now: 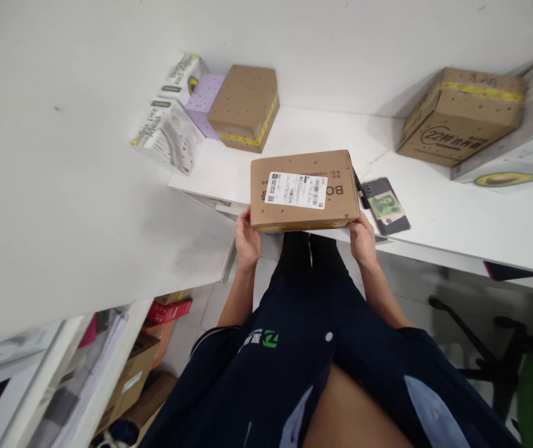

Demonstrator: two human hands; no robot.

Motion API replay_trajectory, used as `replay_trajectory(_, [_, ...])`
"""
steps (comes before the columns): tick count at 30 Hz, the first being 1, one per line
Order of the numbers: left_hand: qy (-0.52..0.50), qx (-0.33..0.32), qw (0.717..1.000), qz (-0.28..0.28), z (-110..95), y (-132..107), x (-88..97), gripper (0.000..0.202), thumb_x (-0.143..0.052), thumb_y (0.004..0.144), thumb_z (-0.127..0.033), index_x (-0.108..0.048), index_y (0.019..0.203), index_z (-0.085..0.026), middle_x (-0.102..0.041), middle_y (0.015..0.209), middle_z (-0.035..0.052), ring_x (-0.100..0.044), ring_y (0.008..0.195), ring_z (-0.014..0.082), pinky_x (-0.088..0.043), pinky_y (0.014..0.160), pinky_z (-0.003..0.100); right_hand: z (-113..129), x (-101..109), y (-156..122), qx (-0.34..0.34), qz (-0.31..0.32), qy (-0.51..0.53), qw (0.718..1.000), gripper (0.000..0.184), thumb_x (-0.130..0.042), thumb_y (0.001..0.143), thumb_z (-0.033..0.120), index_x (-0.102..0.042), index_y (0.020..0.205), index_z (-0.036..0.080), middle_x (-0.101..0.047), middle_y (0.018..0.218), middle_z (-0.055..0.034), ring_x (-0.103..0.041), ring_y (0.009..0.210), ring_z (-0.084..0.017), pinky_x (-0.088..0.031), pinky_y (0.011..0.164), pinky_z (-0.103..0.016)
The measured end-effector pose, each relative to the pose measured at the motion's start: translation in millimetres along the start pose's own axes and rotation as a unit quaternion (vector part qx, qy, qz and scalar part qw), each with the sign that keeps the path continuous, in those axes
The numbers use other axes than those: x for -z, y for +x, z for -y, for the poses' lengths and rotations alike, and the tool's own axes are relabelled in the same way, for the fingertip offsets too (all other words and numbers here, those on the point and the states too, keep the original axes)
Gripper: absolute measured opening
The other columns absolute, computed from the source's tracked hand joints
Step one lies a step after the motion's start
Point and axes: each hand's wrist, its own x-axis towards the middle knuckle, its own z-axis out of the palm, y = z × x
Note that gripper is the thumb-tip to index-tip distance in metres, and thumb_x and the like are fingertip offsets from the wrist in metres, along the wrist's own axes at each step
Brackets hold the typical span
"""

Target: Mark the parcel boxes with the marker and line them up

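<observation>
A flat brown cardboard parcel [304, 190] with a white shipping label lies at the near edge of the white desk [457, 214]. My left hand [247, 241] grips its near left corner, fingers curled against the box. My right hand [362, 238] holds its near right corner the same way. A phone [385, 206] in a case with a banknote tucked behind it lies just right of the parcel.
A small taped brown box [245, 106] and white-and-purple packets [177, 118] sit at the back left. A larger brown box [462, 115] and a white avocado-print carton [522, 155] stand at the right. Below the left counter are boxes and papers [130, 367]; a chair base [494, 348] is at lower right.
</observation>
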Motion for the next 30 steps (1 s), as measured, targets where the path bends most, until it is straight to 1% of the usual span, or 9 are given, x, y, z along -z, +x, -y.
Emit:
replay_trajectory(4, [0.038, 0.013, 0.999, 0.014, -3.5, 1.6, -4.5, 0.057, -0.047, 0.089, -0.073, -0.065, 0.119, -0.028, -0.065, 0.131, 0.0067, -0.058, 0.128, 0.0237, -0.048, 0.105, 0.040, 5.2, 3.7, 7.4, -0.008, -0.028, 0.034, 0.999, 0.035, -0.051, 0.083, 0.039, -0.070, 0.110, 0.027, -0.071, 0.118, -0.0023, -0.062, 0.116, -0.025, -0.049, 0.102, -0.050])
replay_trajectory(7, [0.057, 0.040, 0.997, 0.027, -9.7, 6.2, -8.6, 0.058, -0.046, 0.090, -0.072, -0.062, 0.125, -0.030, -0.062, 0.138, 0.0065, -0.056, 0.131, 0.0244, -0.050, 0.103, 0.040, 15.1, 4.4, 12.8, -0.005, -0.053, 0.061, 0.997, 0.044, -0.048, 0.089, 0.056, -0.069, 0.114, 0.026, -0.069, 0.123, -0.0051, -0.064, 0.113, -0.024, -0.051, 0.099, -0.047])
replay_trajectory(11, [0.047, 0.076, 0.995, 0.052, -14.7, 9.4, -16.5, 0.051, -0.054, 0.091, -0.064, -0.062, 0.127, -0.028, -0.063, 0.137, 0.0069, -0.057, 0.130, 0.0240, -0.050, 0.104, 0.038, 34.2, -0.6, 9.9, 0.022, -0.046, 0.000, 0.999, 0.053, -0.045, 0.091, 0.068, -0.065, 0.122, 0.030, -0.064, 0.130, -0.0052, -0.063, 0.118, -0.024, -0.052, 0.099, -0.047])
replay_trajectory(13, [0.045, 0.102, 0.992, 0.056, -15.9, 9.4, -18.5, 0.050, -0.061, 0.089, -0.059, -0.062, 0.126, -0.026, -0.065, 0.134, 0.0071, -0.060, 0.126, 0.0240, -0.052, 0.101, 0.038, 44.3, -5.4, 6.0, 0.035, -0.040, -0.044, 0.998, 0.051, -0.054, 0.088, 0.066, -0.064, 0.124, 0.032, -0.065, 0.131, -0.0049, -0.061, 0.120, -0.025, -0.052, 0.101, -0.048])
replay_trajectory(16, [0.058, 0.141, 0.987, 0.050, -17.7, 8.8, -16.6, 0.051, -0.068, 0.085, -0.057, -0.061, 0.125, -0.027, -0.067, 0.129, 0.0063, -0.065, 0.115, 0.0239, -0.056, 0.089, 0.036, 55.1, -10.9, 1.5, 0.039, -0.042, -0.072, 0.996, 0.051, -0.066, 0.083, 0.061, -0.065, 0.124, 0.030, -0.067, 0.127, -0.0064, -0.060, 0.119, -0.026, -0.050, 0.104, -0.050])
replay_trajectory(20, [0.079, 0.176, 0.980, 0.044, -19.5, 7.2, -10.2, 0.062, -0.070, 0.078, -0.063, -0.059, 0.130, -0.031, -0.066, 0.128, 0.0066, -0.066, 0.106, 0.0248, -0.056, 0.066, 0.028, 57.4, -11.6, -0.3, 0.043, -0.028, -0.065, 0.997, 0.051, -0.066, 0.083, 0.058, -0.064, 0.125, 0.029, -0.067, 0.127, -0.0071, -0.060, 0.119, -0.027, -0.050, 0.104, -0.052])
replay_trajectory(23, [0.089, 0.189, 0.977, 0.051, -19.0, 4.9, -7.1, 0.069, -0.067, 0.078, -0.068, -0.056, 0.135, -0.031, -0.065, 0.130, 0.0085, -0.066, 0.101, 0.0246, -0.052, 0.056, 0.025, 52.7, -10.8, -1.0, 0.056, -0.026, -0.056, 0.996, 0.049, -0.066, 0.084, 0.057, -0.064, 0.125, 0.031, -0.066, 0.129, -0.0062, -0.060, 0.120, -0.027, -0.050, 0.105, -0.052])
replay_trajectory(27, [0.091, 0.172, 0.979, 0.057, -19.0, 0.8, -7.4, 0.066, -0.064, 0.080, -0.068, -0.056, 0.135, -0.031, -0.065, 0.129, 0.0084, -0.066, 0.102, 0.0235, -0.053, 0.061, 0.026, 43.9, -11.2, -0.8, 0.067, -0.023, -0.033, 0.997, 0.045, -0.065, 0.085, 0.051, -0.062, 0.126, 0.032, -0.065, 0.131, -0.0048, -0.059, 0.122, -0.027, -0.047, 0.108, -0.053])
replay_trajectory(30, [0.072, 0.120, 0.986, 0.087, -21.5, -1.4, -9.6, 0.059, -0.065, 0.084, -0.061, -0.056, 0.134, -0.033, -0.063, 0.133, 0.0062, -0.065, 0.112, 0.0240, -0.057, 0.082, 0.034, 38.1, -11.4, 1.2, 0.071, -0.012, 0.001, 0.997, 0.045, -0.065, 0.085, 0.046, -0.060, 0.127, 0.032, -0.065, 0.129, -0.0037, -0.060, 0.121, -0.027, -0.047, 0.107, -0.053])
